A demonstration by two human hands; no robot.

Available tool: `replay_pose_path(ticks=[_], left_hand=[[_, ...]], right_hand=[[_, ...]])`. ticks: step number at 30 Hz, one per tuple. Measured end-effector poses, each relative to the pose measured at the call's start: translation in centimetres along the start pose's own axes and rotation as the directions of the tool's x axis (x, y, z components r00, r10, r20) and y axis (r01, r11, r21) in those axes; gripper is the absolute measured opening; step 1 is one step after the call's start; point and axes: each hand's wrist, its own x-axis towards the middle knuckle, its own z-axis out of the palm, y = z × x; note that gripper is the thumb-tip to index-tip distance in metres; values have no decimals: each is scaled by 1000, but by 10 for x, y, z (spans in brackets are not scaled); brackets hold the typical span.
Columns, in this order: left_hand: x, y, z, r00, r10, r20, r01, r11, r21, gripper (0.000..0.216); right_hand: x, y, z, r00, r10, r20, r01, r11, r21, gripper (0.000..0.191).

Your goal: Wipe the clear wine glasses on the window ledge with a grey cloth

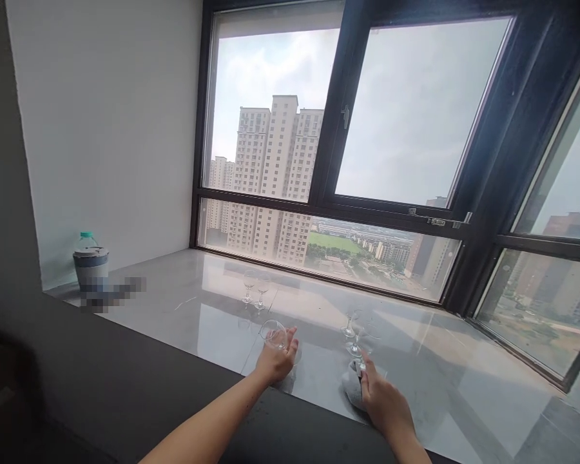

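My left hand [276,362] is closed round a clear stemmed glass [272,332], its round rim tipped up above the fingers. Close to the front edge of the sill, my right hand [385,394] grips a grey cloth [352,388] that hangs bunched below the fingers. Just beyond that hand, a stemmed glass [355,347] stands upright, with another glass [350,322] behind it. Two more stemmed glasses [261,293] stand side by side farther back, beyond my left hand.
The glossy tiled window sill [174,303] runs below dark-framed windows [396,209]. At its left end stand a lidded paper cup [91,267] and a bottle with a green cap [86,236]. A blurred patch lies beside them. The sill's front edge drops off towards me.
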Motion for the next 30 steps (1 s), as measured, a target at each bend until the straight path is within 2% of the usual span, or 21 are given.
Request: replay_pose_path(ticks=[7,11,13,14,17,19,21,23,24,27,30], left_hand=[[-3,5,-14,999,-39,-1,39,999,-33,51],[-3,8,-18,998,-64,-6,63,998,-25,50],[-3,9,-18,997,-71,-5,70,997,-21,50],[-3,9,-18,997,-73,-1,73,997,-17,50],[-2,8,-16,998,-63,18,63,998,7,51],[-2,6,-13,999,-45,31,44,999,32,50],[-2,3,-8,999,-18,41,15,998,68,48],[-2,-1,-3,998,36,44,-41,993,113,45],[-2,-3,0,996,73,45,-78,987,138,43],[-1,-7,6,988,149,43,-155,969,194,43],[2,-6,6,993,113,41,-119,976,181,45]], right_hand=[[0,9,4,999,41,-20,-38,991,132,53],[-2,27,6,981,184,-62,-169,966,196,53],[-4,40,4,934,332,-132,-303,932,200,53],[-5,46,3,894,406,-189,-365,905,217,54],[-10,57,-2,734,558,-386,-461,828,320,58],[-13,58,-4,655,581,-483,-474,814,337,60],[-15,56,-5,624,536,-568,-461,840,287,57],[-15,56,-3,637,465,-615,-426,877,221,51],[-14,58,-1,660,436,-611,-402,893,203,47],[-8,67,5,760,407,-508,-334,914,232,41],[-5,75,9,810,449,-376,-344,884,315,45]])
